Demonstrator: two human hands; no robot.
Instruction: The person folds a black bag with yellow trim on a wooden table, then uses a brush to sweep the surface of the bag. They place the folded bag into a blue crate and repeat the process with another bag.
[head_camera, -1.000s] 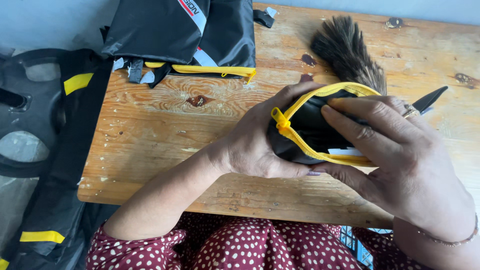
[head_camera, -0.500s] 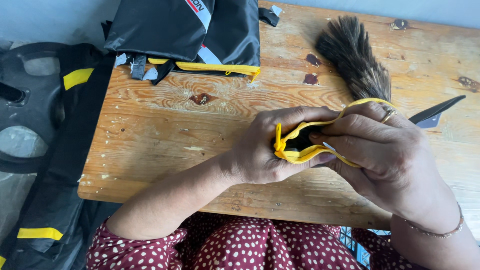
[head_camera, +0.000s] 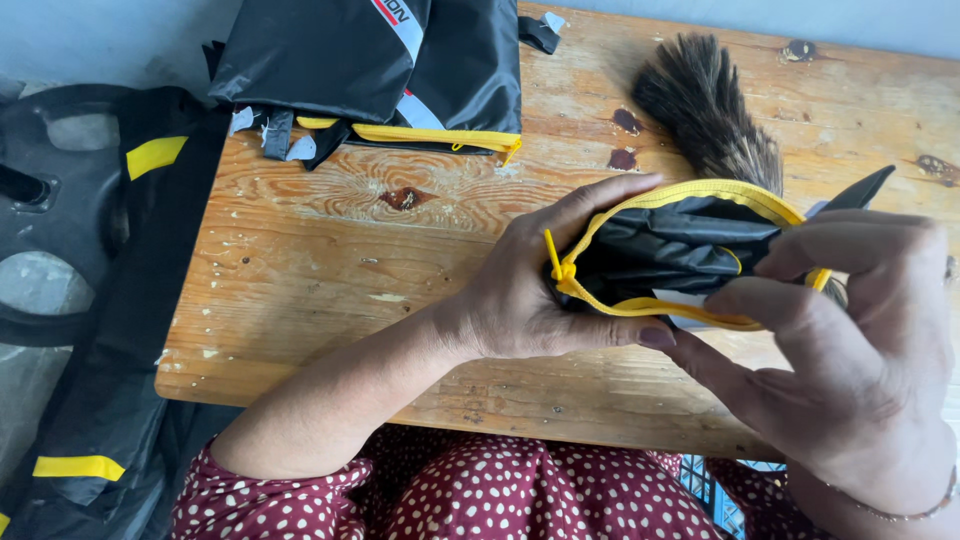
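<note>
A small black fabric pouch (head_camera: 672, 250) with a yellow zipper edge is held above the wooden table (head_camera: 330, 270), its mouth spread wide. My left hand (head_camera: 530, 290) grips its left end, thumb underneath and fingers over the top by the zipper's end loop. My right hand (head_camera: 850, 350) holds the right end, fingers curled over the yellow rim. A white label shows inside the pouch's lower edge.
A dark bristle brush (head_camera: 705, 105) lies on the table behind the pouch. A stack of black fabric pieces with yellow zipper trim (head_camera: 380, 70) sits at the table's back left. More black and yellow material (head_camera: 90, 300) hangs off the left edge. Something black and pointed (head_camera: 862, 190) pokes out behind the pouch.
The pouch was squeezed nearly flat half a second ago; now both hands have pulled its mouth wide, showing the black lining. The hands stay in the same place above the table.
</note>
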